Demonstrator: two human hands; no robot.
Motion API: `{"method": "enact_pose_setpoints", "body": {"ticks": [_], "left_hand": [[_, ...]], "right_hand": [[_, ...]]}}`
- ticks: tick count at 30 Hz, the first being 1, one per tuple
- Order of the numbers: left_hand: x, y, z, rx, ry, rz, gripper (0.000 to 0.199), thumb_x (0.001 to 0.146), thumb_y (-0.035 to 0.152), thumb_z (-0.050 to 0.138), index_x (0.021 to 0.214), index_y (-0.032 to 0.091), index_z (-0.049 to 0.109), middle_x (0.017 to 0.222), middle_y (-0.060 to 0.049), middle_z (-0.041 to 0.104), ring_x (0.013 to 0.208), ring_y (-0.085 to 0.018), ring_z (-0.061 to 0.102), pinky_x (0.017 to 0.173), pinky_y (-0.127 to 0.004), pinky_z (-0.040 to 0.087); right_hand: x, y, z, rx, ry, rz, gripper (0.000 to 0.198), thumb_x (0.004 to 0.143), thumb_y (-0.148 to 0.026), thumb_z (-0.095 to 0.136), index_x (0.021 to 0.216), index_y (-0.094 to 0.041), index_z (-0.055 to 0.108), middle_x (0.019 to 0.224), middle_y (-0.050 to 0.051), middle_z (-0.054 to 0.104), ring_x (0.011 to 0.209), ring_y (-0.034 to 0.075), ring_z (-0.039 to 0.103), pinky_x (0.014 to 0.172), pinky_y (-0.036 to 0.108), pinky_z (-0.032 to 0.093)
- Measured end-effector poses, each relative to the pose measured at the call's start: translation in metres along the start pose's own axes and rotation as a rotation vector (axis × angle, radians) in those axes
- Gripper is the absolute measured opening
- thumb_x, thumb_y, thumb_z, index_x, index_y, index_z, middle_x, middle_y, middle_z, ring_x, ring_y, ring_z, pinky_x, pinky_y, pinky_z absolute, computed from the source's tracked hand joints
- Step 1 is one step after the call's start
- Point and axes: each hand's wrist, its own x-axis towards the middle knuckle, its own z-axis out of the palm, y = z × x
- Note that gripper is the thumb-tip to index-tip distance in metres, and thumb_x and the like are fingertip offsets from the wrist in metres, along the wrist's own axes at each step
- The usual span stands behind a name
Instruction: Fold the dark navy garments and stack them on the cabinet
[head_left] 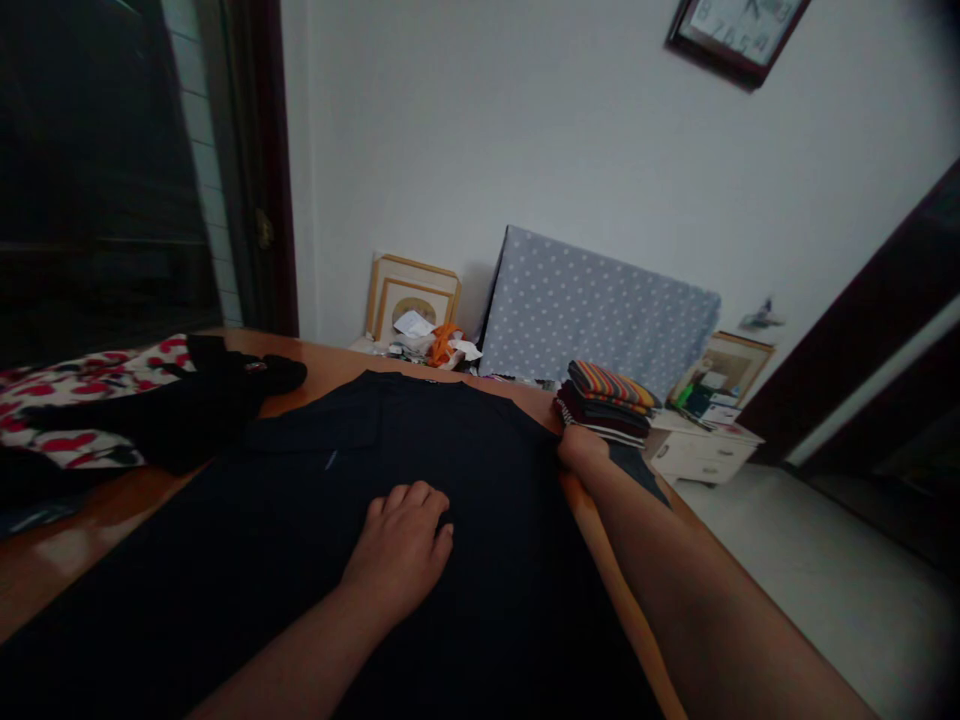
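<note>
A dark navy shirt point(480, 450) lies spread on the table, its neckline at the far side. A small light mark shows on its left part. My left hand point(405, 535) rests on the middle of the shirt, fingers curled down, with a bit of dark cloth raised between thumb and forefinger. Over at the shirt's right shoulder is my right hand point(583, 447), bent at the wrist. Its fingers are turned away and hidden, so its grip does not show.
A stack of folded clothes point(611, 400) sits at the table's far right. Black and red-patterned clothing point(90, 410) lies at the left. Beyond stand a panel under grey dotted cloth point(592, 310), framed pictures point(412, 295) and a white drawer cabinet point(701, 455).
</note>
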Motion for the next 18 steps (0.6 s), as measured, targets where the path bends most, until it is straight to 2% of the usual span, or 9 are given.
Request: {"method": "enact_pose_setpoints", "body": {"ticks": [4, 7, 10, 13, 18], "left_hand": [[0.001, 0.000, 0.000, -0.008, 0.006, 0.009, 0.025, 0.093, 0.034, 0.044, 0.108, 0.026, 0.063, 0.113, -0.005, 0.061, 0.107, -0.027, 0.052, 0.089, -0.044, 0.036], [0.001, 0.000, 0.000, -0.013, 0.007, 0.008, 0.025, 0.094, 0.034, 0.045, 0.108, 0.026, 0.063, 0.113, -0.005, 0.060, 0.107, -0.027, 0.052, 0.089, -0.044, 0.037], [0.001, 0.000, 0.000, -0.012, 0.006, 0.008, 0.024, 0.094, 0.034, 0.045, 0.107, 0.026, 0.063, 0.113, -0.005, 0.060, 0.108, -0.027, 0.051, 0.089, -0.044, 0.037], [0.001, 0.000, 0.001, -0.010, 0.004, 0.011, 0.025, 0.094, 0.034, 0.044, 0.107, 0.026, 0.063, 0.113, -0.006, 0.060, 0.107, -0.027, 0.052, 0.089, -0.044, 0.037], [0.000, 0.000, -0.001, -0.009, 0.000, 0.007, 0.026, 0.094, 0.035, 0.044, 0.109, 0.026, 0.064, 0.114, -0.007, 0.061, 0.107, -0.027, 0.052, 0.089, -0.044, 0.038]], "right_hand": [[0.004, -0.002, 0.003, -0.042, 0.005, -0.001, 0.032, 0.087, -0.021, 0.056, 0.114, -0.014, 0.070, 0.113, 0.022, 0.068, 0.110, 0.031, 0.066, 0.091, 0.042, 0.050], [0.004, -0.004, 0.002, -0.056, 0.077, -0.036, 0.036, 0.089, -0.025, 0.050, 0.122, -0.015, 0.064, 0.127, 0.022, 0.061, 0.118, 0.033, 0.061, 0.096, 0.045, 0.046], [0.003, -0.008, -0.001, 0.023, 0.108, -0.037, 0.036, 0.091, -0.029, 0.047, 0.122, -0.015, 0.060, 0.120, 0.020, 0.064, 0.114, 0.031, 0.062, 0.096, 0.043, 0.046], [0.004, -0.009, -0.003, 0.123, 0.075, -0.006, 0.033, 0.090, -0.030, 0.048, 0.118, -0.017, 0.058, 0.109, 0.015, 0.069, 0.104, 0.028, 0.066, 0.089, 0.039, 0.048], [0.004, -0.014, -0.009, 0.175, 0.097, -0.022, 0.030, 0.087, -0.025, 0.050, 0.114, -0.021, 0.059, 0.112, 0.011, 0.070, 0.104, 0.025, 0.066, 0.084, 0.033, 0.048]]}}
